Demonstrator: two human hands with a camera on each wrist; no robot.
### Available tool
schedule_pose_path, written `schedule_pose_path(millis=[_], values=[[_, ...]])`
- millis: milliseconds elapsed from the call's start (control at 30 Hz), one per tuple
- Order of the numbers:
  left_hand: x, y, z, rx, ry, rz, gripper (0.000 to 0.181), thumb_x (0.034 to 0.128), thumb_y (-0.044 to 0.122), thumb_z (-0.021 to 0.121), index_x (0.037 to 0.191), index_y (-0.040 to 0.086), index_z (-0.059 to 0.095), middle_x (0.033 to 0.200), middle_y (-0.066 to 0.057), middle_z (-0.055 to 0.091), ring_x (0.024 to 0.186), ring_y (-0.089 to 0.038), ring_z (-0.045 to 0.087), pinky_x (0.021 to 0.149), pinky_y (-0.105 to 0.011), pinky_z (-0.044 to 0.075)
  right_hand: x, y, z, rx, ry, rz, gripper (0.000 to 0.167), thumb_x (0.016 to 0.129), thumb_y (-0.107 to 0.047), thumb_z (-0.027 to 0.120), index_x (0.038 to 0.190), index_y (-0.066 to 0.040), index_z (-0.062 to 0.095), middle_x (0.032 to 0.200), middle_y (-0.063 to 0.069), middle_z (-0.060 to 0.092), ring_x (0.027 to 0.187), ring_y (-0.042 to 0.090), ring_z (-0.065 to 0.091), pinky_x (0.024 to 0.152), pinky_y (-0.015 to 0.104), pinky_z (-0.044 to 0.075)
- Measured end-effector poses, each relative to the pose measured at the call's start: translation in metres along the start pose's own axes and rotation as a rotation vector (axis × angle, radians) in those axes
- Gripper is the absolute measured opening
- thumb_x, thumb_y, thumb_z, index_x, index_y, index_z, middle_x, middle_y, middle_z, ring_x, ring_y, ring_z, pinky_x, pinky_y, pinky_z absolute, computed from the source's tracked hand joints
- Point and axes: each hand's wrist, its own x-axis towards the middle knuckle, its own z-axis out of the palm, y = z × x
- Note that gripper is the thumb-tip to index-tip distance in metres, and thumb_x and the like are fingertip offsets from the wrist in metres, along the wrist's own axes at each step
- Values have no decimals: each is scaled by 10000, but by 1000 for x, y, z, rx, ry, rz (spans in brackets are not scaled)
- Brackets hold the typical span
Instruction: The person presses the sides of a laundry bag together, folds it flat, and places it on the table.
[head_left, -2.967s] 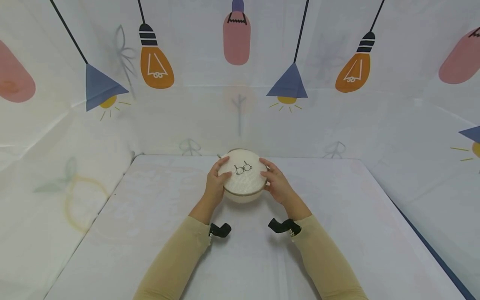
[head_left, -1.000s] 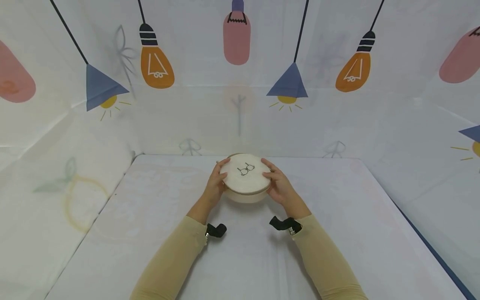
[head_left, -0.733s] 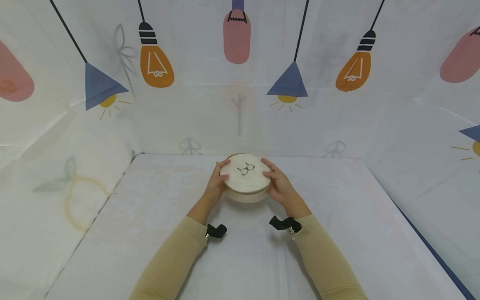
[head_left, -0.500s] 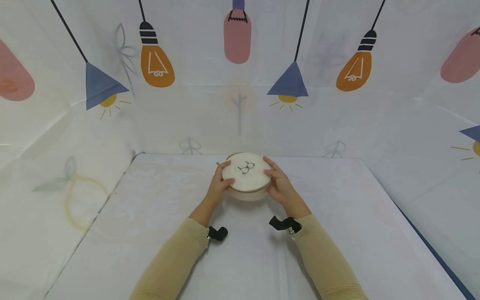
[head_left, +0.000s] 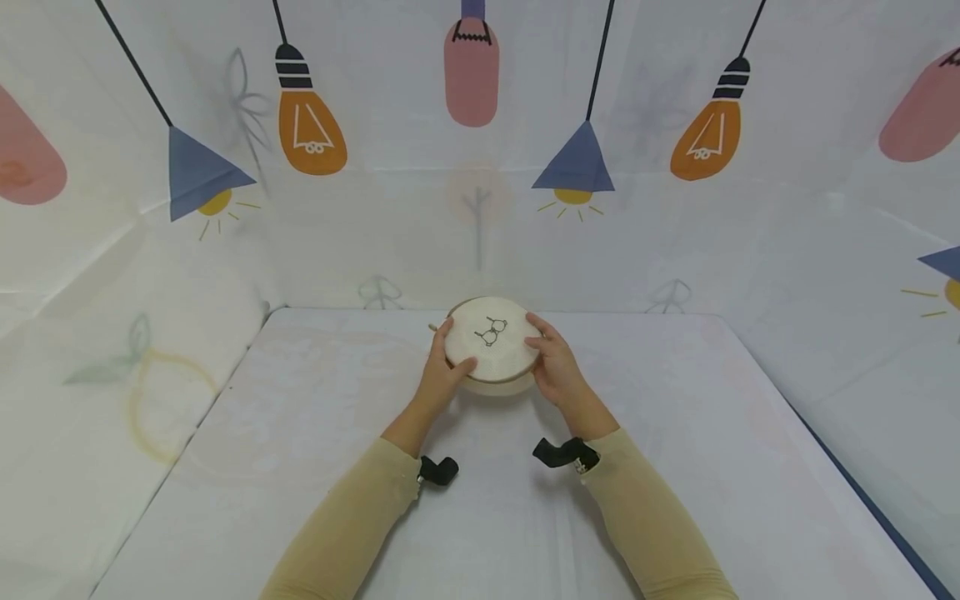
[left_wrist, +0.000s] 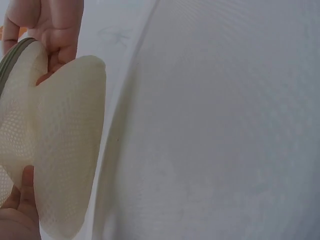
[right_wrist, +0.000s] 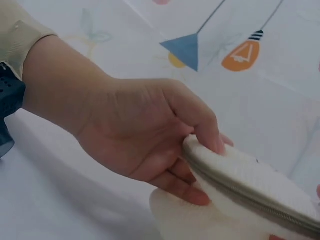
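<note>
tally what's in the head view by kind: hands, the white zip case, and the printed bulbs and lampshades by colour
Hands: 2
White zip case: 1
Orange bulbs: 2
Pink bulbs: 3
Blue lampshades: 3, one cut off by the edge
Total: 11

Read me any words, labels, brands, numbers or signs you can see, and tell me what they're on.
There are none that I can read.
White zipped bag: only a dark line drawing like a pair of glasses, no letters visible.
Wall covering: printed lamps and orange bulbs, no words or numbers visible.
</note>
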Motion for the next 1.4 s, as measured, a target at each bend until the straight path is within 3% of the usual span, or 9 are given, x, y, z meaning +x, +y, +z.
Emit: schedule_pose_path(millis=[133,300,367,600,767,1033,1400], values=[[6,-17,3,44,29,10,848,941,49,649,1597,54,112,1656,-184,112,1517,-338,128,1224,-456,130,-2,-2,4,-140,51,20,583,1000,18,452,1558,-112,342,1667,4,165,1496,195,223,1200,351,225],[6,-20,6,78,50,12,847,930,82,671,1599,114,152,1657,-142,159,1516,-301,159,1223,-434,145,-4,-5,6,-214,83,48,582,1004,-2,472,1557,-138,354,1662,-18,183,1468,194,281,1120,336,310],[5,-20,6,89,47,13,848,930,90,670,1599,120,150,1658,-135,158,1517,-290,159,1223,-423,147,-4,-5,5,-218,91,60,587,1004,1,473,1559,-146,353,1661,-24,186,1451,197,305,1063,312,340],[6,-24,8,134,51,16,842,929,104,674,1599,133,164,1653,-134,181,1511,-292,184,1220,-419,161,-2,-2,4,-160,85,77,602,1003,33,449,1566,-143,330,1659,28,185,1455,254,312,1141,386,329],[5,-24,8,135,41,-2,809,942,136,670,1594,166,192,1651,-123,189,1512,-279,187,1218,-413,171,-3,-2,4,-144,74,89,613,1011,31,433,1575,-173,313,1658,28,183,1417,285,357,1017,367,404],[3,-22,7,120,37,-20,785,947,149,674,1585,198,221,1647,-128,188,1508,-273,198,1211,-413,200,-1,-2,3,-115,66,105,627,1006,43,449,1575,-181,311,1662,13,169,1417,275,350,1000,357,403],[6,-23,6,68,37,11,781,947,108,679,1585,179,235,1644,-136,187,1495,-300,229,1199,-442,236,-2,-6,-1,-385,87,142,593,1026,-87,497,1566,-263,327,1668,-20,141,1370,276,358,975,470,410]])
